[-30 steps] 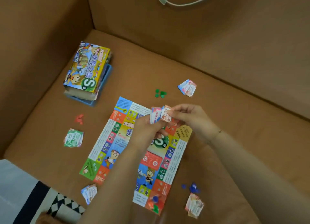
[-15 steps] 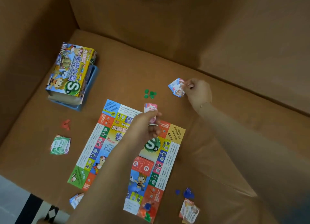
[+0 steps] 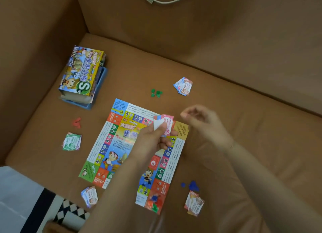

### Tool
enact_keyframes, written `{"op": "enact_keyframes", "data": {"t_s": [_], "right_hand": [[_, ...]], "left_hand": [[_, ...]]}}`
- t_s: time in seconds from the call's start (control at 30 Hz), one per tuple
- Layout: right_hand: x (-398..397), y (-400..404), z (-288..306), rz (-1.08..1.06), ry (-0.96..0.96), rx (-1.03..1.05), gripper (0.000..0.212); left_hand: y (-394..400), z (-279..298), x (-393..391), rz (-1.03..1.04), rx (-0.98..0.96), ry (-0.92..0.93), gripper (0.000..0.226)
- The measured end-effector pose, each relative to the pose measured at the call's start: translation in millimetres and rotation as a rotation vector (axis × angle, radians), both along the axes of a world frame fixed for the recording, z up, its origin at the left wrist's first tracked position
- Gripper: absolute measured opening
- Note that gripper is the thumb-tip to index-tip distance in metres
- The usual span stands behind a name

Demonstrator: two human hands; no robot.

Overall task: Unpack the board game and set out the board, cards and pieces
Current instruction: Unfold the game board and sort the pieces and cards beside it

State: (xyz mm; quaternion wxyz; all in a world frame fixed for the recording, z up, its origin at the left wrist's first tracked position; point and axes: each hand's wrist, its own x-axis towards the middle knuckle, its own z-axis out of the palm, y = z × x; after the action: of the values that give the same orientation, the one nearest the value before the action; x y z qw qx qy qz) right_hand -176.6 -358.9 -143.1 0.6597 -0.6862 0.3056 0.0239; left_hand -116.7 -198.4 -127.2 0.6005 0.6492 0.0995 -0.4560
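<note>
Cards (image 3: 164, 123) pinched in left hand (image 3: 153, 138) above board (image 3: 111, 145).

1 game board (image 3: 122, 145) lies on the sofa seat, with 1 game box (image 3: 81, 72) at far left. 5 small stacks of cards: 4 lie around the board (image 3: 183, 86) (image 3: 72, 141) (image 3: 89, 196) (image 3: 194, 203), and 1 is held (image 3: 164, 123). 4 clusters of pieces: green (image 3: 156, 93), red (image 3: 76, 122), blue (image 3: 191, 185), and mixed on the board's near end (image 3: 154, 202). 2 hands (image 3: 153, 142) (image 3: 203, 121).

Tan sofa seat (image 3: 244, 110) (corner cushions); white cable (image 3: 167, 1) above; patterned rug (image 3: 52, 206) below-left.
</note>
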Motion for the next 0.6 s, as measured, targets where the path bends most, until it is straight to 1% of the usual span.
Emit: {"op": "enact_keyframes", "data": {"t_s": [0.07,0.17,0.23,0.3,0.47,0.6], "right_hand": [[-27.8,13.4,10.8,0.028,0.000,0.053,0.014],[-51.5,22.9,17.1,-0.010,0.007,0.123,0.013],[-63.3,25.1,20.8,-0.030,0.016,0.131,0.015],[-76.6,26.8,23.6,-0.043,0.029,0.138,0.015],[-111.6,33.4,25.5,-0.040,0.069,0.146,0.010],[-132.0,40.6,18.4,-0.107,0.117,0.157,0.011]], "left_hand": [[-1.7,5.7,-17.3,-0.024,0.019,-0.034,0.017],[-4.9,14.8,-42.4,-0.050,0.051,-0.104,0.019],[-5.4,17.6,-59.9,-0.044,0.062,-0.128,0.023],[-2.9,16.2,-76.6,-0.036,0.075,-0.139,0.018],[4.1,13.8,-109.4,-0.040,0.088,-0.134,0.013],[11.5,9.5,-125.3,-0.065,0.083,-0.102,0.019]]}}
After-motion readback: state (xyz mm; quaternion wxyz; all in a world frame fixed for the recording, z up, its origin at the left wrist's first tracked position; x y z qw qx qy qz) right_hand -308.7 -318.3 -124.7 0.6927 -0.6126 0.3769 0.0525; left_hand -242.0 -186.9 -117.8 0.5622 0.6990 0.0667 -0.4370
